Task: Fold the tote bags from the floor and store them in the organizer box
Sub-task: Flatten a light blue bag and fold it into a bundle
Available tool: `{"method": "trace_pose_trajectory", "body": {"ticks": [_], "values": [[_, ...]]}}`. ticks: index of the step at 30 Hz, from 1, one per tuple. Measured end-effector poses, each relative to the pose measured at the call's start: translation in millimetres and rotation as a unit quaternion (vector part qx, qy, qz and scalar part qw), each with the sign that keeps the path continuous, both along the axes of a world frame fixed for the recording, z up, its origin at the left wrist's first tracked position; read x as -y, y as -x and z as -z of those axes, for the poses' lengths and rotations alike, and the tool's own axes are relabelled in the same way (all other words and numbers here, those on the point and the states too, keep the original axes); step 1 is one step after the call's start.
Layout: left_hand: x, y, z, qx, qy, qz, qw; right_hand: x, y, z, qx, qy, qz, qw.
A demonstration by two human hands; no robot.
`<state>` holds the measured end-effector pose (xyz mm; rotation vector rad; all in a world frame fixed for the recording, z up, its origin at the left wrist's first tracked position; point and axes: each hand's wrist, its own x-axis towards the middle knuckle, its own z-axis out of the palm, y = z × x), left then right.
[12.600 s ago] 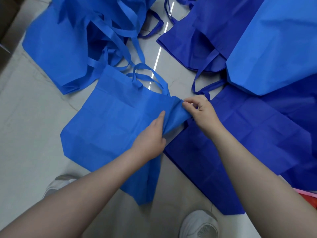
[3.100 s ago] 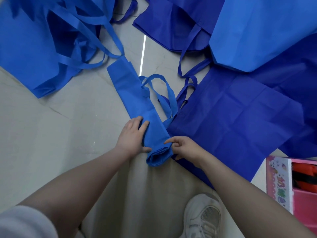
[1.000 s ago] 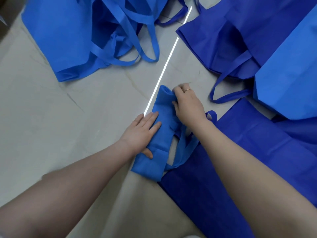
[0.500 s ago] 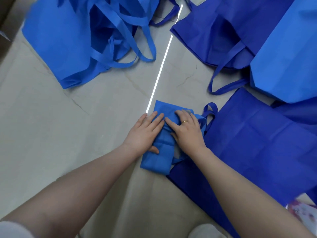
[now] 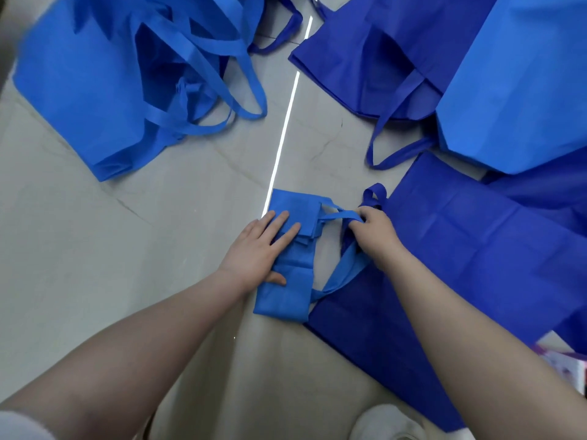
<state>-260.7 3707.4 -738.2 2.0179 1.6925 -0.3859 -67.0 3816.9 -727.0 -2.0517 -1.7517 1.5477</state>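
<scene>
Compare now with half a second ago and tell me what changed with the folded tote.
The right hand lifted off the folded light-blue tote bag and now grips its handle straps, pulling them right. The left hand still presses flat on the bundle. The unfolded bags around it lie as before.

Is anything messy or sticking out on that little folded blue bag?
Yes. The folded bag lies flat under the left hand, but its handle straps stick out sideways, untucked. The right hand grips them.
</scene>
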Motion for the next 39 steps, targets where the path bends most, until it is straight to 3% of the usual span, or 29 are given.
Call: {"method": "trace_pose_trajectory", "body": {"ticks": [2, 5, 7, 12, 15, 17, 19, 20, 22, 24, 27, 29, 32, 34, 37, 39], "values": [[0, -1, -1, -0.011, 0.001, 0.002, 1.000, 3, 1, -13, -0.125, 0.078, 0.068, 0.987], [1, -2, 0, -0.009, 0.008, -0.006, 1.000, 6, -10, -26, -0.361, 0.230, 0.119, 0.896], [1, -2, 1, -0.009, 0.009, -0.004, 1.000, 9, -15, -31, -0.413, 0.268, 0.132, 0.860], [0, -2, 1, -0.010, 0.015, 0.027, 0.999, 22, 1, -29, -0.353, 0.257, 0.342, 0.832], [0, -1, 1, -0.005, 0.019, 0.033, 0.999, 22, 7, -30, -0.318, 0.209, 0.397, 0.835], [0, -1, 2, -0.006, 0.020, 0.043, 0.999, 19, 2, -27, -0.279, 0.146, 0.367, 0.875], [0, -1, 4, -0.007, 0.018, 0.051, 0.999, 18, -9, -24, -0.138, 0.040, 0.217, 0.965], [0, 0, 5, -0.008, 0.018, 0.053, 0.998, 19, -12, -22, -0.057, -0.013, 0.123, 0.991], [0, 0, 6, -0.011, 0.020, 0.058, 0.998, 24, -14, -20, 0.019, -0.052, 0.024, 0.998], [1, 1, 7, -0.015, 0.022, 0.061, 0.998, 25, -9, -22, -0.002, -0.047, 0.024, 0.999], [1, 2, 6, -0.023, 0.032, 0.055, 0.998, 13, -19, -33, -0.096, -0.041, 0.221, 0.970], [0, 3, 6, -0.024, 0.038, 0.050, 0.998, 11, -41, -39, -0.108, -0.010, 0.271, 0.957], [-1, 2, 4, -0.035, 0.037, 0.054, 0.997, 27, -64, -34, -0.051, 0.089, 0.252, 0.962], [-2, -1, 2, -0.041, 0.035, 0.054, 0.997, 39, -65, -33, 0.044, 0.079, 0.186, 0.978], [-3, -3, 0, -0.035, 0.031, 0.049, 0.998, 48, -51, -39, 0.140, -0.135, 0.031, 0.981], [-4, -4, 0, -0.033, 0.031, 0.052, 0.998, 57, -28, -53, 0.109, -0.349, -0.148, 0.919]]}}
